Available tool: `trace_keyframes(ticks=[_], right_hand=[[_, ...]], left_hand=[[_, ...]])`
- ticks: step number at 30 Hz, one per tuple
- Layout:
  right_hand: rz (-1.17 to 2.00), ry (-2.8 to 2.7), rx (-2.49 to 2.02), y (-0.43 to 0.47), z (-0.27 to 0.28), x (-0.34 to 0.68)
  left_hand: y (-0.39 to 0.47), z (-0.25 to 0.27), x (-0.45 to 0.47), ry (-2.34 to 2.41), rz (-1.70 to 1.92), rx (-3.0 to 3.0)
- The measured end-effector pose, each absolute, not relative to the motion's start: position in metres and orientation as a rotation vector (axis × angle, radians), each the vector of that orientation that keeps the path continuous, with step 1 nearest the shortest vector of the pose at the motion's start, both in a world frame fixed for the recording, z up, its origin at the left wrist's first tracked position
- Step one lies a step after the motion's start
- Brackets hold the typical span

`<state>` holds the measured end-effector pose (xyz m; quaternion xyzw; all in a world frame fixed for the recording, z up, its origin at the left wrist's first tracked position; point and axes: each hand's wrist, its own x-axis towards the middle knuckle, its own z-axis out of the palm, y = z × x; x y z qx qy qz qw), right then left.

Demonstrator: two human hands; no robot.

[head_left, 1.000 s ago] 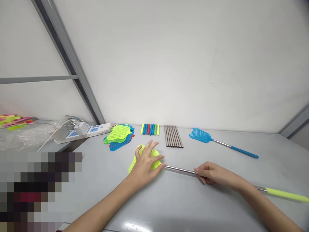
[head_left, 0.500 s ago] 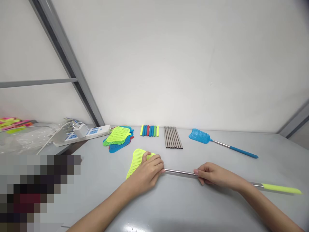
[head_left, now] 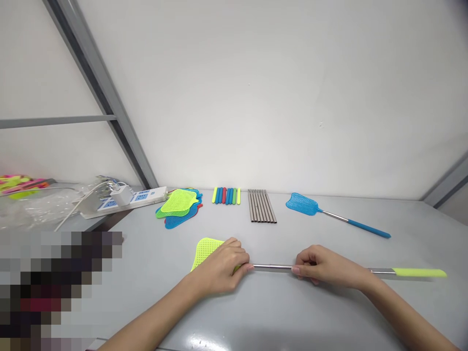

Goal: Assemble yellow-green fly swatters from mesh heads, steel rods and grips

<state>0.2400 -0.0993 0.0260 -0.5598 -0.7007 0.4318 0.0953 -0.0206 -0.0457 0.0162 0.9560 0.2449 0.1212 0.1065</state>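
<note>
A yellow-green fly swatter [head_left: 206, 251] with a metal telescopic rod and a yellow-green grip [head_left: 420, 272] lies across the front of the table, almost level. My left hand [head_left: 230, 265] is closed around the neck where the mesh head meets the rod, hiding that joint and part of the head. Farther right, my right hand [head_left: 314, 265] pinches the metal rod between thumb and fingers. The wrist covers a stretch of rod before the grip. Behind it lies a blue fly swatter [head_left: 303, 204] with its rod and blue grip attached.
At the back are a pile of mesh swatter heads [head_left: 179, 204], a row of coloured grips [head_left: 226, 196] and several metal rods [head_left: 262, 206]. A power strip [head_left: 146, 197] with plugs and cables lies left, beside clear plastic bags [head_left: 44, 209]. A white wall stands behind.
The swatter has turned from a slope to nearly level: its grip end rose and moved slightly left, while the head end came lower. Both hands keep their hold.
</note>
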Motion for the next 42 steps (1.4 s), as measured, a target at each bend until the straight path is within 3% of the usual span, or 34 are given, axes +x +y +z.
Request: trace_keyframes(ticks=[20, 28, 42], right_hand=[[1.248, -2.096, -1.650, -0.096, 0.025, 0.243], [0.951, -2.059, -1.698, -0.093, 0.020, 0.239], [1.082, -2.133, -1.598, -0.091, 0.010, 0.233]], left_hand=[[-0.047, 0.020, -0.022, 0.744, 0.248, 2.760], [-0.045, 0.018, -0.026, 0.777, 0.304, 2.763], [-0.057, 0.016, -0.019, 0.749, 0.392, 2.941]])
